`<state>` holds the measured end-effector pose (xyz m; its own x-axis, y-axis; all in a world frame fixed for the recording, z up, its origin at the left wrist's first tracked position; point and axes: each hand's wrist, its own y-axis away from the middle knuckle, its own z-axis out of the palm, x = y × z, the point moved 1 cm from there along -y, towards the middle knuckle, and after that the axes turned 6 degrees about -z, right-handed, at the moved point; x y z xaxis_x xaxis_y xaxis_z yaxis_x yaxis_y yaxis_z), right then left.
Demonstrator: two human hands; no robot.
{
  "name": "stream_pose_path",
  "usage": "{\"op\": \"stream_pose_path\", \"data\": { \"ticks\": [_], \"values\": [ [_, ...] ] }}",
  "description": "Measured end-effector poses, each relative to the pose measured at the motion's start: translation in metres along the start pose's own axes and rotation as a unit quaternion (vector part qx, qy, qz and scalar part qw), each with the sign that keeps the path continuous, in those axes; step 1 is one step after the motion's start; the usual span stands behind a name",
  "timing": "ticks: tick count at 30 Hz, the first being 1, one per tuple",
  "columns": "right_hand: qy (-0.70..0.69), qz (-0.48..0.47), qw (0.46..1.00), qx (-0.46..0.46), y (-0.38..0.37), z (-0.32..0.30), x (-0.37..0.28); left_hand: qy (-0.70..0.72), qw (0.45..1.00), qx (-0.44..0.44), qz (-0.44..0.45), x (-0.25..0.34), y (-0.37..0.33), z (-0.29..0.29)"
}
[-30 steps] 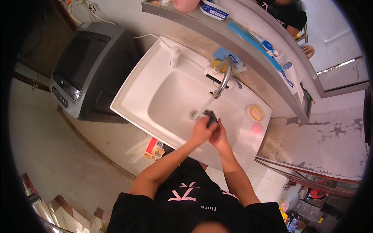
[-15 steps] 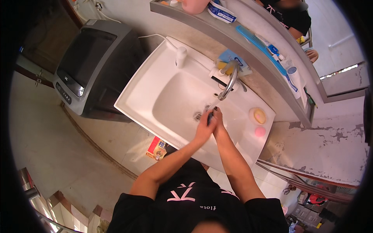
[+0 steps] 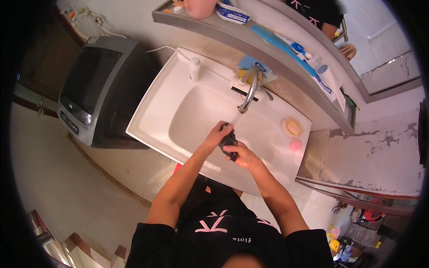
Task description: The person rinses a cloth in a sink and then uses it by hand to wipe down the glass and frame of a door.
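- From where I stand, a small dark item (image 3: 228, 142) is in the person's grasp above the basin of the white sink (image 3: 154, 100), nearer the sink's front edge than its back edge; I cannot tell exactly what it is.
- The left hand (image 3: 218, 135) is closed around its far end, fingers curled.
- The right hand (image 3: 244, 156) grips the near end, thumb across the top, so both hands are occupied.
- The curved metal faucet (image 3: 252, 91) rises from the middle of the sink's back edge, its spout just beyond the item; whether water runs, I cannot make out.
- I judge the handling to be midway: the item is picked up and at the basin, but not put down anywhere.
- Whether it is clean or wet all over does not show.
- The yellow soap (image 3: 293, 127) sits by the sink's back right corner, a pink round piece (image 3: 296, 144) just beside it, neither in a hand.
- A white bottle (image 3: 195, 69) stands near the back left corner, likewise untouched.
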<state>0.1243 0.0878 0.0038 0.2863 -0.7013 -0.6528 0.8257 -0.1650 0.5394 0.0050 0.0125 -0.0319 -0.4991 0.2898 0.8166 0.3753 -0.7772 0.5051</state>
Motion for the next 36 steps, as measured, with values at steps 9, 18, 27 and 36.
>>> {"op": "stream_pose_path", "data": {
  "ticks": [9,18,27,36],
  "values": [
    [0.252,-0.007,0.968,-0.011,-0.016,0.007,-0.039,-0.462,0.85,0.147,0.205,0.025,-0.004,0.007],
    [0.586,-0.141,0.797,0.041,-0.025,0.012,-0.048,-0.477,0.862,0.129,0.111,0.034,-0.02,0.008],
    [0.284,-0.154,0.943,0.085,-0.026,-0.028,-0.053,-0.351,0.877,0.225,0.239,0.02,-0.009,-0.016],
    [0.21,-0.201,0.928,0.235,-0.009,-0.051,-0.021,-0.177,0.957,0.152,0.176,-0.01,0.017,-0.041]
  ]
}}
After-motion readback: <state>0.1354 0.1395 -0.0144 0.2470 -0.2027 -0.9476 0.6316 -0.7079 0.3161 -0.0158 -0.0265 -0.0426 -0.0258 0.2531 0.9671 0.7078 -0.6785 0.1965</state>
